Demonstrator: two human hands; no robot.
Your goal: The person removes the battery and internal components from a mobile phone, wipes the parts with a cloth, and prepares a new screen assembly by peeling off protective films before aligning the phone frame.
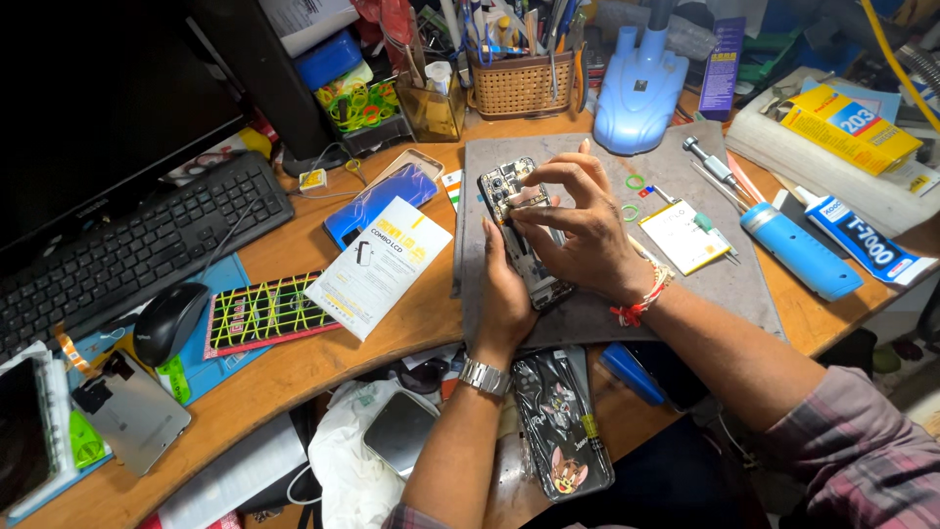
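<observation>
A: Where is the phone point(519, 230)?

B: On the grey mat point(705, 284), back cover off, its boards showing. The left hand point(504, 294) grips its lower edge from beneath.

A: And the right hand point(578, 230)?

B: Over the upper half, thumb and forefinger pinched on a small part near the camera end.

A: What lies around?

B: A battery point(682, 236) and a blue tube point(800, 251) right of the hands, a white packet point(380, 264) to the left, a keyboard point(137, 250) beyond it.
</observation>
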